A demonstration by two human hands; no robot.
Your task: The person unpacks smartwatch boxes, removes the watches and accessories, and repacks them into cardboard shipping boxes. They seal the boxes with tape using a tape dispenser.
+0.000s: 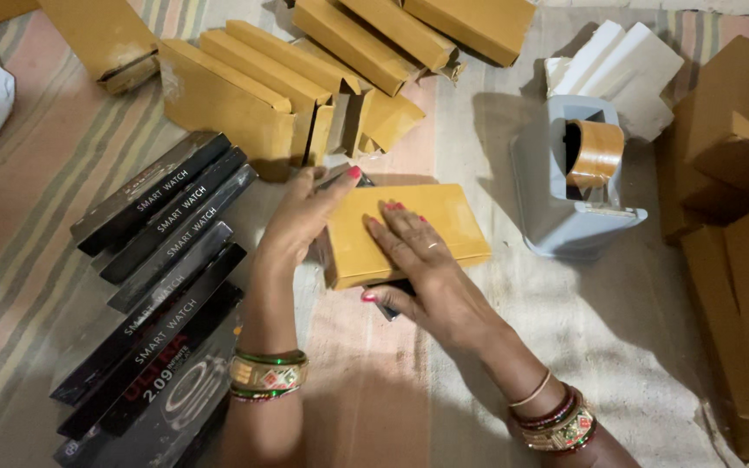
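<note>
A flat yellow-brown cardboard box lies on the striped cloth.

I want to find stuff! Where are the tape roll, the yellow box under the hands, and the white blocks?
tape roll [595, 153], head view, brown outer band.
yellow box [444, 221], head view, bare top face.
white blocks [630, 74], head view, upper block's flat face.

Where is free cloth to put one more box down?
Bare cloth lies below the tape dispenser, right of the right hand. A smaller strip lies between the forearms. Black boxes crowd the left; brown boxes crowd the top.
</note>
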